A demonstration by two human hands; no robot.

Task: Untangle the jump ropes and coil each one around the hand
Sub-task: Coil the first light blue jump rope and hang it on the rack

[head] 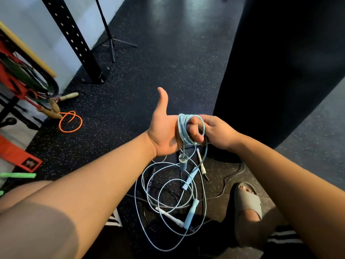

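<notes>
Currently the two hands meet at the middle of the view. The left hand (164,133) is held out sideways with its thumb up, and several turns of the blue rope (180,128) sit snug round its palm. The right hand (218,131) is closed on the strand just past those turns, touching the left fingers; how tightly those fingers curl behind the wraps I cannot tell for sure, though they look bent. One blue handle (182,163) dangles just under the left wrist. The free length drops into the tangle (168,199) on the floor (168,71) between the feet, mixed there with a white-handled rope (170,215) and dark cords.

I judge the step to be winding on more turns. To do it well, lay each new turn flat beside the last, not across it. Keep light tension with the right hand and let the strand slide through. Lift slack slowly, since the loops below overlap and could pull up as a knot. If a white strand rises with the blue, stop and shake it loose first.
</notes>
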